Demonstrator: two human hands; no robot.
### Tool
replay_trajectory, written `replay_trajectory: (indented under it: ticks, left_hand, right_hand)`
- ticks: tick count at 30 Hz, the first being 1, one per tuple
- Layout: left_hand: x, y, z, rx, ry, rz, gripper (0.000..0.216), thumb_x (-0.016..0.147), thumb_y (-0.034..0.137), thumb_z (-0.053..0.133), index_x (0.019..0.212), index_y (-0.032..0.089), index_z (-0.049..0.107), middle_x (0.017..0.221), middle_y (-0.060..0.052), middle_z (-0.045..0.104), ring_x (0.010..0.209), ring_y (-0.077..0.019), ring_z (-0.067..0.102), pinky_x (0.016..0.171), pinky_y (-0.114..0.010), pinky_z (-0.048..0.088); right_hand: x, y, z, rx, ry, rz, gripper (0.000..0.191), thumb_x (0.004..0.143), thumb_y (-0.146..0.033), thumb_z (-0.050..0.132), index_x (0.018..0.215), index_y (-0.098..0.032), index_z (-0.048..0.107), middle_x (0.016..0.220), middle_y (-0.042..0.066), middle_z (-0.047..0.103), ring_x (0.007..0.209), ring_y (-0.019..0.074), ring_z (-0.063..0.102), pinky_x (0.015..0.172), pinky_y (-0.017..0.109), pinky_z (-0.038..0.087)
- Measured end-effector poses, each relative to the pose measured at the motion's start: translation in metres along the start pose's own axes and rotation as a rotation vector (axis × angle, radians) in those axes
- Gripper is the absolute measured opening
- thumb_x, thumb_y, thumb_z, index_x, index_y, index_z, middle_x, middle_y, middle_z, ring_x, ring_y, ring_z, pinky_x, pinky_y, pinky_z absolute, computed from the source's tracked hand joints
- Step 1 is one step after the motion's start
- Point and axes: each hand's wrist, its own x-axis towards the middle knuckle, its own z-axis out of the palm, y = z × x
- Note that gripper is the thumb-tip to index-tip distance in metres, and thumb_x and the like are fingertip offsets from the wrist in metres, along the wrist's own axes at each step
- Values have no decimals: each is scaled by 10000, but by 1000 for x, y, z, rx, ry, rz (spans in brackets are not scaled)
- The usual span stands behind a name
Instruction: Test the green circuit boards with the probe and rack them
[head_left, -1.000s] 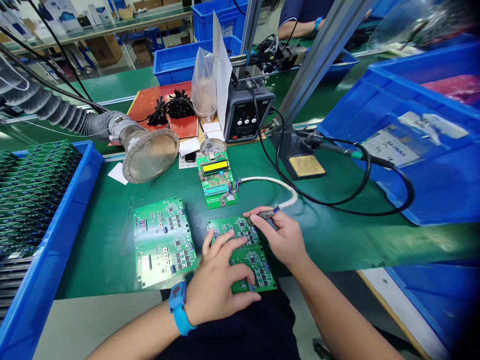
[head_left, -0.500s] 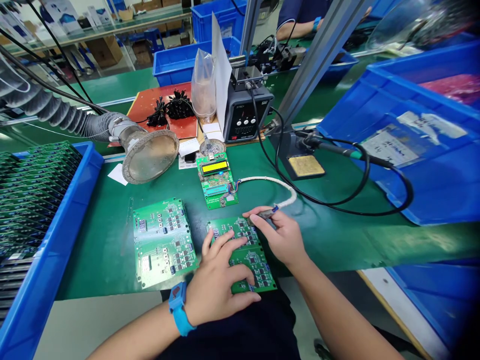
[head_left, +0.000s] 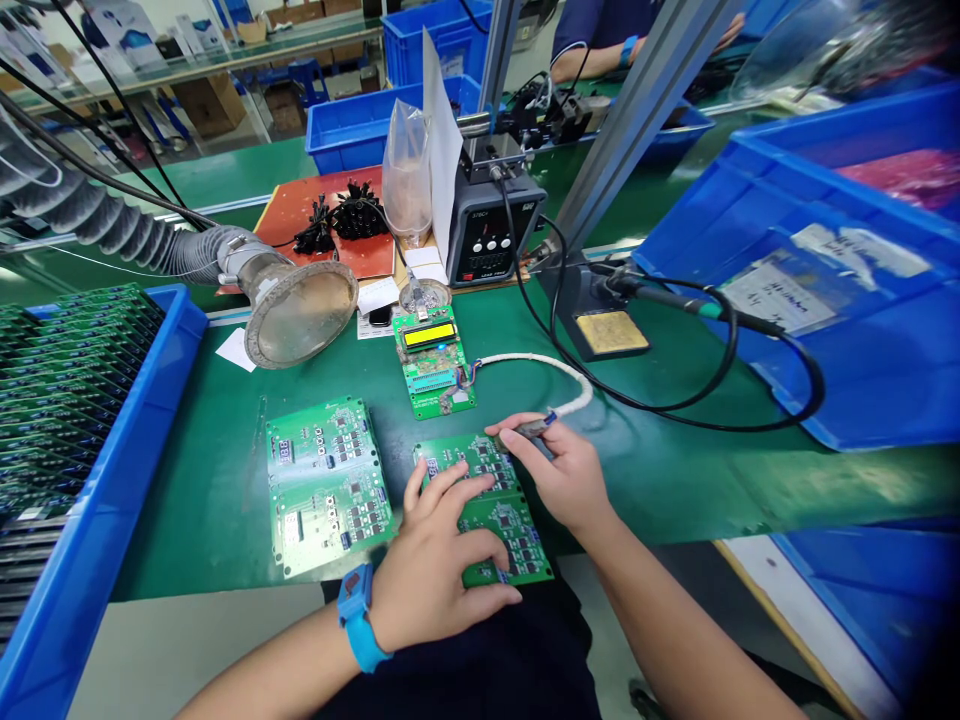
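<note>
My left hand [head_left: 446, 555], fingers spread, lies over a green circuit board [head_left: 517, 535] at the table's front edge. My right hand [head_left: 562, 470] pinches a grey probe [head_left: 531, 428] against that board's upper right corner; its tip is hidden by my fingers. From the probe a white sleeved cable [head_left: 574, 385] curves back to a small programmer board [head_left: 435, 375] with a lit yellow display. Left of my left hand lies a stack of similar circuit boards [head_left: 330, 500].
A blue bin [head_left: 142, 400] with rows of boards stands at left. The fume extractor hood [head_left: 300, 315] hangs behind the stack. A soldering station [head_left: 499, 235], an iron in its stand [head_left: 611, 330] and a large blue bin [head_left: 840, 300] are back right. A co-worker's arm [head_left: 600, 62] shows beyond.
My hands, the probe and the boards look unmoved. In the background the co-worker's arm has shifted slightly.
</note>
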Motion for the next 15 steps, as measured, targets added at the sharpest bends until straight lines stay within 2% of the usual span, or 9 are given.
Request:
replay_trajectory:
  ticks: [15]
  left_hand:
    - [1, 0, 0, 0, 2, 1, 179, 800, 439, 717, 847, 278, 654, 1425, -23, 437, 1387, -307, 276, 1134, -600, 44]
  right_hand:
    - [-1, 3, 0, -28, 10, -27, 140, 850, -315, 573, 820, -201, 649, 827, 56, 742, 792, 206, 674, 781, 351, 520]
